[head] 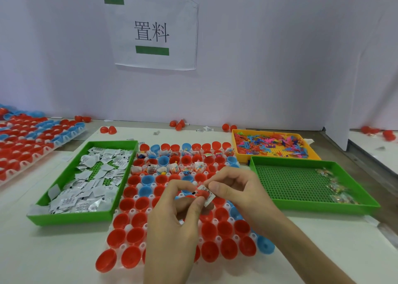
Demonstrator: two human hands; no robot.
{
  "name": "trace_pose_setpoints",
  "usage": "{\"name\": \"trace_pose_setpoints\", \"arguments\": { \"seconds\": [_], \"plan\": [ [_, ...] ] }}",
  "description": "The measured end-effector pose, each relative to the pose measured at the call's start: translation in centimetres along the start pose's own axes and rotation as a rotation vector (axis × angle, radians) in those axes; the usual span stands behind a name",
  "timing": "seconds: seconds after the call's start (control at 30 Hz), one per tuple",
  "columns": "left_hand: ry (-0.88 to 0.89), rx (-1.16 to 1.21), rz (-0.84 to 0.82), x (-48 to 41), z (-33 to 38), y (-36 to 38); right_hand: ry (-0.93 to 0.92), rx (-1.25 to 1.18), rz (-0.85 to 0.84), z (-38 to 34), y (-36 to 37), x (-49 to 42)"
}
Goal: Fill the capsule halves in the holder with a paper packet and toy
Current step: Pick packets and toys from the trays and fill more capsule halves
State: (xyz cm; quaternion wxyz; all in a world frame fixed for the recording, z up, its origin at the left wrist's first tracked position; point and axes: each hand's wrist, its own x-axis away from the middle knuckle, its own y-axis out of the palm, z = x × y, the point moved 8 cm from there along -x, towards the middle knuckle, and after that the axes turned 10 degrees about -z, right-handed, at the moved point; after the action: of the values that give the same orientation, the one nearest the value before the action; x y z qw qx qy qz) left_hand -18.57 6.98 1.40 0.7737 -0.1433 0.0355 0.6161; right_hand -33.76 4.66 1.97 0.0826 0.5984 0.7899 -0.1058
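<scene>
A white holder [131,225] full of red and blue capsule halves lies in front of me. The halves in its two far rows hold packets and toys; the nearer ones look empty. My left hand [172,219] and my right hand [232,189] meet over the holder's middle, both pinching a small white paper packet [207,194] with a red piece against it. A green tray [71,216] of white paper packets [86,189] sits to the left. Colourful toys [271,143] fill a yellow tray [311,152] at the back right.
A second green tray [301,207] at the right holds a few clear bagged items [336,189]. Another holder [25,141] of capsule halves lies at the far left. Loose red halves [178,124] lie along the white back wall.
</scene>
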Motion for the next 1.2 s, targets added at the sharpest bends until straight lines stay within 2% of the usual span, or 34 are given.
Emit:
{"name": "trace_pose_setpoints", "arguments": {
  "seconds": [0.1,0.33,0.63,0.87,1.0,1.2],
  "plan": [
    [0.008,-0.008,0.028,-0.1,-0.1,-0.2,-0.004,-0.001,-0.037,-0.2,0.6,0.1],
    [-0.062,0.09,-0.001,-0.2,-0.9,-0.1,-0.049,0.041,0.006,-0.5,0.8,0.3],
    [-0.108,0.081,0.001,-0.1,-1.6,-0.9,-0.129,0.189,-0.01,-1.2,1.3,0.3],
    [0.002,0.092,0.037,-0.2,-0.9,-1.3,-0.149,0.175,-0.026,-1.3,1.3,0.3],
    [0.068,0.185,0.095,0.1,0.0,-1.8,-0.15,0.111,0.013,-1.3,1.1,0.4],
    [0.074,0.237,0.183,0.3,-0.1,-2.0,-0.174,0.131,-0.024,-1.7,2.0,0.6]
  ]
}}
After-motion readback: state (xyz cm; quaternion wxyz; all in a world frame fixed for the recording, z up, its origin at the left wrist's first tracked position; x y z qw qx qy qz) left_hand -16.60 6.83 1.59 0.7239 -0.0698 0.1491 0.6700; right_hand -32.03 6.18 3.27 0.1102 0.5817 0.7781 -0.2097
